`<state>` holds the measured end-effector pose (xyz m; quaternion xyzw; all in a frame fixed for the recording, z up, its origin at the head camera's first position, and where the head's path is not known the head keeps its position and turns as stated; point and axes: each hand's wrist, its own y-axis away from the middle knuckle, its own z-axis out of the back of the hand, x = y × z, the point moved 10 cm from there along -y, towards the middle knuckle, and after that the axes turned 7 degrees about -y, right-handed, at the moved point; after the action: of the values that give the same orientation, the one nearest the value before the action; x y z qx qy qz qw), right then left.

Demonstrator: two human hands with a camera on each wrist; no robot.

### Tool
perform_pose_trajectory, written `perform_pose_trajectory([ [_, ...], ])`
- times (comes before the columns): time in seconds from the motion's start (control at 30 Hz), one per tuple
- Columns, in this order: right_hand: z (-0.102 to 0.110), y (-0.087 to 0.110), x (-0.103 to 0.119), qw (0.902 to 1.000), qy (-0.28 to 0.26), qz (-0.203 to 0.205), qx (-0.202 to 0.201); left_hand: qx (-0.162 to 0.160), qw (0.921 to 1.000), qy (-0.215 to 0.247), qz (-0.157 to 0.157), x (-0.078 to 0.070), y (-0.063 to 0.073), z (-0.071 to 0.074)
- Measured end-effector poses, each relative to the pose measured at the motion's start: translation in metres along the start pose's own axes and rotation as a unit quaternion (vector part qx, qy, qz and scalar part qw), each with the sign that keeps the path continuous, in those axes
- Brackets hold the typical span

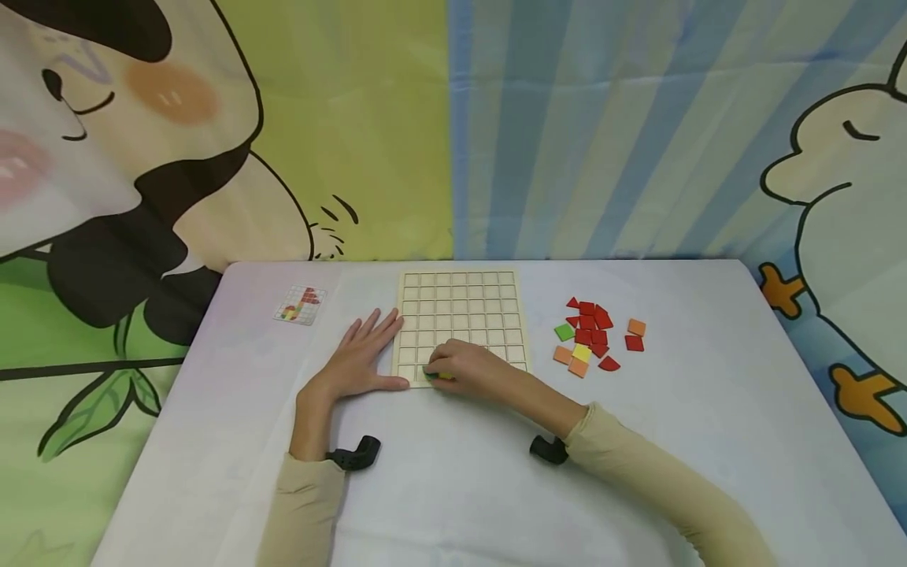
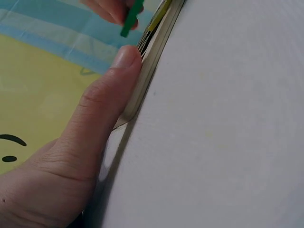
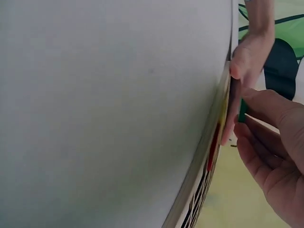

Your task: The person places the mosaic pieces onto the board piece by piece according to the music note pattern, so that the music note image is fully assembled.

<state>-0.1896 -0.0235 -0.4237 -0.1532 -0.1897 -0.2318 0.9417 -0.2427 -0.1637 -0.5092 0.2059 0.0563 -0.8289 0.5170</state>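
Board (image 1: 460,303) lies flat on the white table (image 1: 453,488), its squares bare in the head view except at the near edge, where the right hand (image 1: 473,368) covers part of the grid. Left hand (image 1: 360,354) is at the board's left side, fingers fanned apart, with the thumb stretched away from them toward the near left corner; the left wrist view confirms the thumb against the board's edge. Right hand pinches a green tile (image 2: 133,18) between thumb and curled fingers. In the head view only a sliver of this tile shows below the fingertips, over the near left part of the board; both wrist views show it nearly edge-on, clear of the board's surface and roughly parallel to it. Just beside the tile, a yellow piece (image 2: 160,18) rests on the board at the near edge. The right wrist view alone discloses a red piece (image 3: 213,149) on the board, farther right along that edge; in the head view it cannot be made out. Left of the board lies a card (image 1: 301,305) with a coloured grid pattern. Right of the board, well apart from it, are loose red tiles (image 1: 586,321), orange tiles (image 1: 579,368), a loose yellow tile (image 1: 582,352) and a second green tile (image 1: 564,332).
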Motion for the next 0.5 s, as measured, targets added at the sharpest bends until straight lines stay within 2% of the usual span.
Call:
perform_pose_trajectory([
  [0.17,-0.018,-0.012,-0.005,0.9986,0.010,-0.026,0.046,0.003,1.0000,0.000,0.000,-0.001,0.000,0.000],
  [0.5,-0.023,-0.022,-0.009,0.9960,0.039,-0.040,0.070,0.005,1.0000,-0.005,0.002,-0.002,0.001,0.001],
])
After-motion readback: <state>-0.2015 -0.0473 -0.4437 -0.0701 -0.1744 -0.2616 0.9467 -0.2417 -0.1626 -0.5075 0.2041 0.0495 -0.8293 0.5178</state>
